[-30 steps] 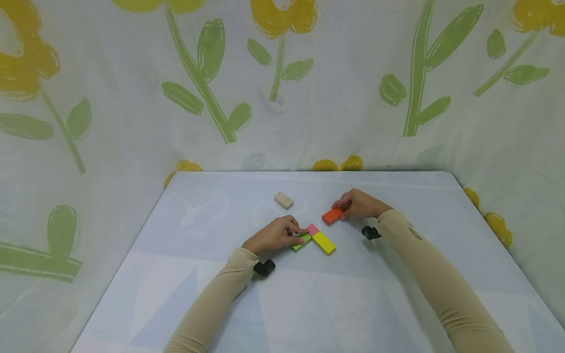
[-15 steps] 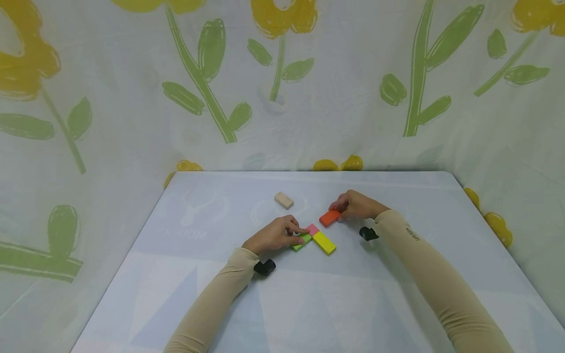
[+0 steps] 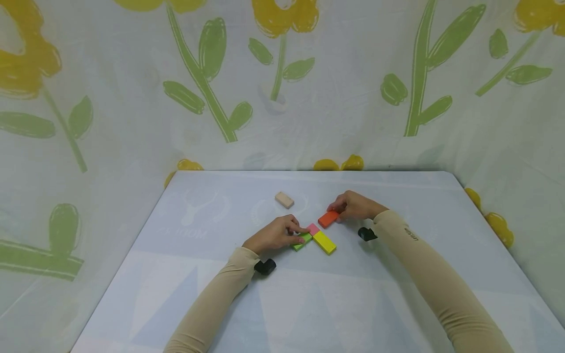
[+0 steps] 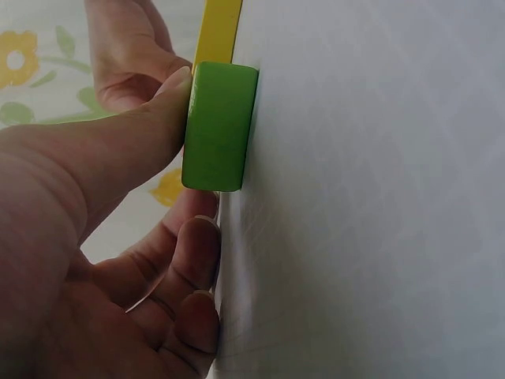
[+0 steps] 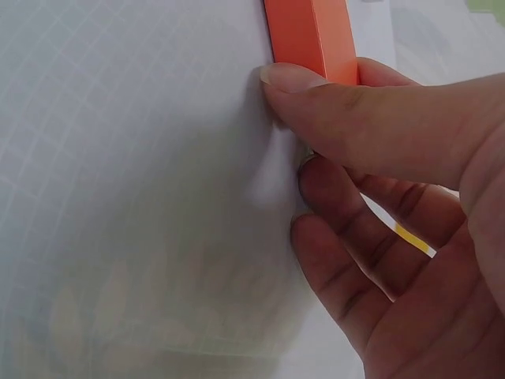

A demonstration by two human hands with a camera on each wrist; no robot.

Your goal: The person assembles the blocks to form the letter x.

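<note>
In the head view my left hand pinches a green block, thumb on top of it and index fingertip reaching the small pink block. A yellow block sits end-on to the pink one, at an angle to the green. In the left wrist view the thumb presses the side of the green block, with the yellow block behind. My right hand holds an orange block by its right end, just beyond the pink block. The right wrist view shows the thumb against the orange block.
A plain wooden block lies farther back on the pale patterned table. Black wrist cameras hang below both cuffs. Behind the table's far edge is a flower-print cloth.
My right hand has slid the orange block slightly left and toward me, nearer the pink block. The left hand and the other blocks have stayed in place.
</note>
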